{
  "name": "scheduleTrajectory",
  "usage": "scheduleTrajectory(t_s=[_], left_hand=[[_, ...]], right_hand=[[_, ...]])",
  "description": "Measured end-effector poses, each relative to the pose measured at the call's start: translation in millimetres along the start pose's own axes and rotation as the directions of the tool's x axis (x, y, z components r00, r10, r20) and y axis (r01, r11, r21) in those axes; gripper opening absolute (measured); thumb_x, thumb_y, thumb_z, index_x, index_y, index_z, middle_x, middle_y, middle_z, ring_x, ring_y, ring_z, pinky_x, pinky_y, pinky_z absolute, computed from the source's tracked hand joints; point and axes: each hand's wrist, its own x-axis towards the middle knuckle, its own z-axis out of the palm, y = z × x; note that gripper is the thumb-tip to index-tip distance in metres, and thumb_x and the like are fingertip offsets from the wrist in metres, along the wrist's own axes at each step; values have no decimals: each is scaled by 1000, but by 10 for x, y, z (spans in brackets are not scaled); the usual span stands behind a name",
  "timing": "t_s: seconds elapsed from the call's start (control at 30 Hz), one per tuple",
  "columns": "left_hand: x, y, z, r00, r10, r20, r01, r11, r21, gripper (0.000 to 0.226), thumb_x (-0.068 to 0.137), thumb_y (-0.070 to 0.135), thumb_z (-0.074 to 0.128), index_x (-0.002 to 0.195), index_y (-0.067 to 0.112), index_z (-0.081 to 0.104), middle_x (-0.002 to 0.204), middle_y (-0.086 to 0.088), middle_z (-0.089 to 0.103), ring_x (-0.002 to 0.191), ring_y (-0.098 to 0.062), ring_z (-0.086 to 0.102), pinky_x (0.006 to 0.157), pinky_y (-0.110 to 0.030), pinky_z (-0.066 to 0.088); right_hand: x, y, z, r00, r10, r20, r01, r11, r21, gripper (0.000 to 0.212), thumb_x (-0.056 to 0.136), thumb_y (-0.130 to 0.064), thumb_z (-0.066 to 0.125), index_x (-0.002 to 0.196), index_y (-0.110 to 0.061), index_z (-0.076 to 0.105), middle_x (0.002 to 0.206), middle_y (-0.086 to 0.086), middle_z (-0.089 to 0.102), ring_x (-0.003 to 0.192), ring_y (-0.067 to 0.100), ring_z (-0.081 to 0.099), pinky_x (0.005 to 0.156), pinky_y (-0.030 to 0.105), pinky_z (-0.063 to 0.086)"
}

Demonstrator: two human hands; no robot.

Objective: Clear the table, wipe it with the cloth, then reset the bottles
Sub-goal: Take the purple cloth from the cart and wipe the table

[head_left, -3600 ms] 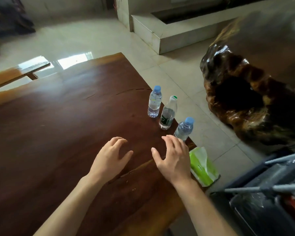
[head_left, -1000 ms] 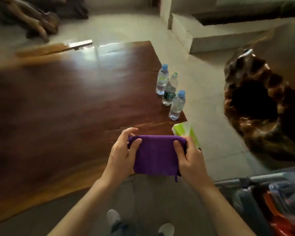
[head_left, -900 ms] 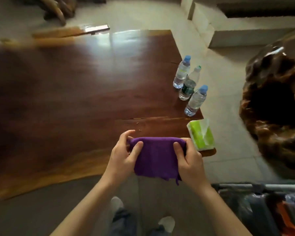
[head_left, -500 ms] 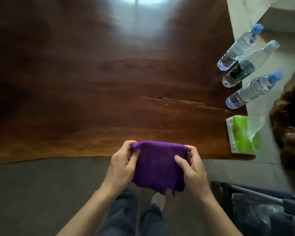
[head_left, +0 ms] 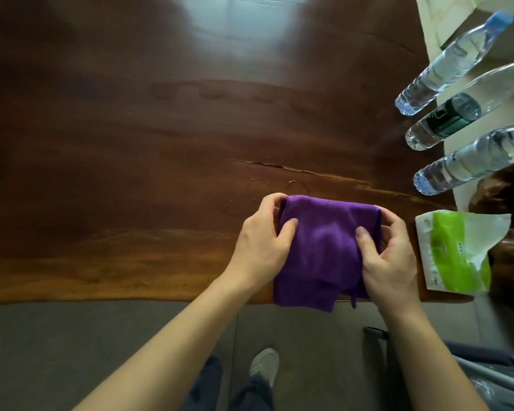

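On the dark brown wooden table (head_left: 131, 143) I count one folded purple cloth (head_left: 324, 250) at the near edge, my left hand (head_left: 261, 247) and right hand (head_left: 392, 256) each pinching a side; one green-and-white tissue pack (head_left: 454, 253); three clear plastic water bottles (head_left: 445, 120) standing far right.

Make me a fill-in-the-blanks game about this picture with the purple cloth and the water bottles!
1. Both hands, left hand and right hand, hold a folded cloth coloured ____.
2. The number of clear plastic water bottles standing on the dark wooden table is ____.
3. The soft tissue pack beside the right hand is white and ____.

Missing words: purple; three; green
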Motion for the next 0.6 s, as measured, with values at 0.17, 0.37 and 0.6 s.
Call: scheduleTrajectory(t_s=[0.17,0.37,0.6], left_hand=[[150,-39,-21,998,38,48,-43,993,111,56,95,22,64,147,18,44,128,1,63,112,-10,63,97,-32,55],[-125,-620,-945,972,134,-194,5,810,586,49,93,25,66,139,13,55,140,-7,56,131,-20,48,109,-24,34],[-424,-1119,-1564,976,7,-218,164,633,757,62,92,46,54,144,12,51,158,-14,38,148,-30,28,119,-49,27]], right_hand=[[263,147,117,1000,15,-3,-15,990,-142,54,97,-24,64,146,-22,42,137,6,59,123,24,59,107,46,48],[84,162,508,987,-160,24,151,862,-485,67,94,-48,52,153,-20,36,163,17,25,151,35,21,119,53,22],[-33,-71,1229,980,-148,134,200,755,-625,68,96,-64,29,155,-32,34,167,12,18,154,39,10,121,63,14]])
